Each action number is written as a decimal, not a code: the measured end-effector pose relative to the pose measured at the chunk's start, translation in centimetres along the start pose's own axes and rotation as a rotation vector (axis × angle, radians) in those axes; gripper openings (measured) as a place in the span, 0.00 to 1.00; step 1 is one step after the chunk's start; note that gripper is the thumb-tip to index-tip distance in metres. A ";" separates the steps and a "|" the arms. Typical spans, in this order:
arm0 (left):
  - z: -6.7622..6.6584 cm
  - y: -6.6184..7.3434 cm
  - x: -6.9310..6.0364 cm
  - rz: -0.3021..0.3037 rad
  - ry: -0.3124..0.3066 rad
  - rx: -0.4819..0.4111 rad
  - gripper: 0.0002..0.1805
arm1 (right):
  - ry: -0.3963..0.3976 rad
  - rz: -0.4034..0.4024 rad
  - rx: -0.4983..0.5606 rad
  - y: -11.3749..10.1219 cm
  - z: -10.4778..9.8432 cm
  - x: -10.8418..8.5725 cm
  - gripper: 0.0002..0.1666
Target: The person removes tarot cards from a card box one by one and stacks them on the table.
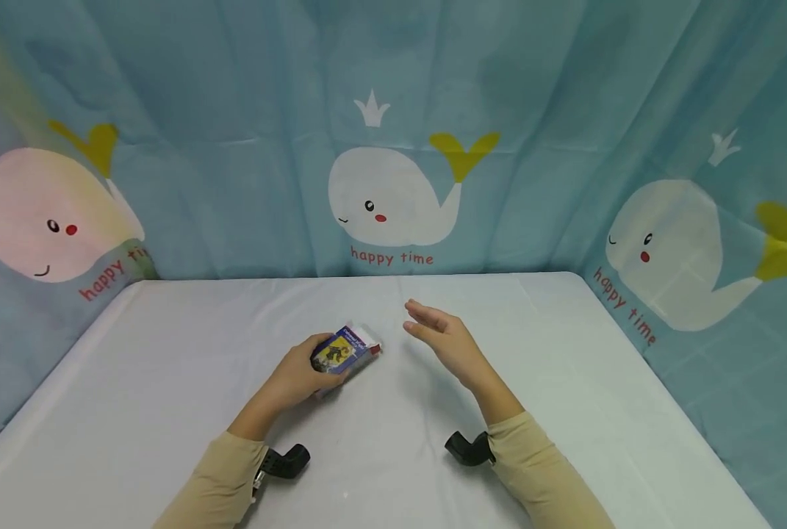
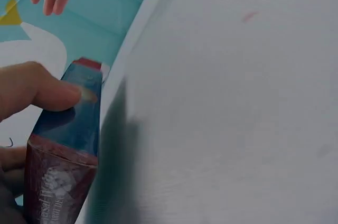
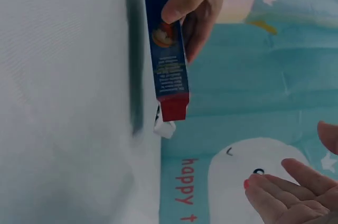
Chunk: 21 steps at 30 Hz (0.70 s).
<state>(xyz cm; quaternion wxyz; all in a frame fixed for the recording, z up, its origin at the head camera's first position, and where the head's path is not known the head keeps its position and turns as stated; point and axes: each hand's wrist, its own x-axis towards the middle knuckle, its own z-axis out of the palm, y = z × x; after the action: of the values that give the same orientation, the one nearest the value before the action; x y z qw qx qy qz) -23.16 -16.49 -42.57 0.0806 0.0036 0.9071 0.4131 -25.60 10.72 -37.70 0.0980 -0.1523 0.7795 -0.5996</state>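
Note:
My left hand (image 1: 303,373) grips a small blue tarot card box (image 1: 340,351) by its sides, thumb on one edge and fingers across the other. A yellow picture shows on its front. The box is held tilted a little above the white table. At its far end a red flap (image 3: 174,109) and a white flap (image 3: 165,128) stick out, so that end looks unfolded. In the left wrist view its red bottom (image 2: 60,187) carries partly readable lettering. To the right of the box, my right hand (image 1: 442,334) hovers with fingers extended, touching nothing. What the box contains is hidden.
A white cloth (image 1: 168,389) covers the table. Blue curtains (image 1: 234,184) with whale prints hang behind it and along both sides. A black wrist camera mount (image 1: 287,461) juts from the left sleeve, another mount (image 1: 469,449) from the right sleeve.

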 end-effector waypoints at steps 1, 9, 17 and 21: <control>-0.2 0.1 -0.1 0.012 -0.014 0.006 0.47 | 0.007 -0.001 0.013 -0.2 0.1 -0.1 0.33; -1.9 1.6 -0.3 0.206 -0.138 0.099 0.46 | 0.039 0.013 0.068 -0.4 1.0 -0.5 0.25; -2.9 2.4 0.1 0.327 -0.160 0.167 0.45 | 0.065 0.062 0.056 0.9 2.3 0.1 0.23; -2.7 2.6 0.3 0.351 -0.162 0.175 0.45 | 0.094 0.070 0.041 1.1 2.2 0.3 0.22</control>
<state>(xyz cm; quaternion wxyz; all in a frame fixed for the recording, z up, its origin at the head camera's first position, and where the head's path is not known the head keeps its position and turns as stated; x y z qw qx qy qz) -24.06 -16.78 -38.87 0.0793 0.2015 0.9156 0.3388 -25.27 8.91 -39.35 0.0853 -0.0946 0.7757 -0.6181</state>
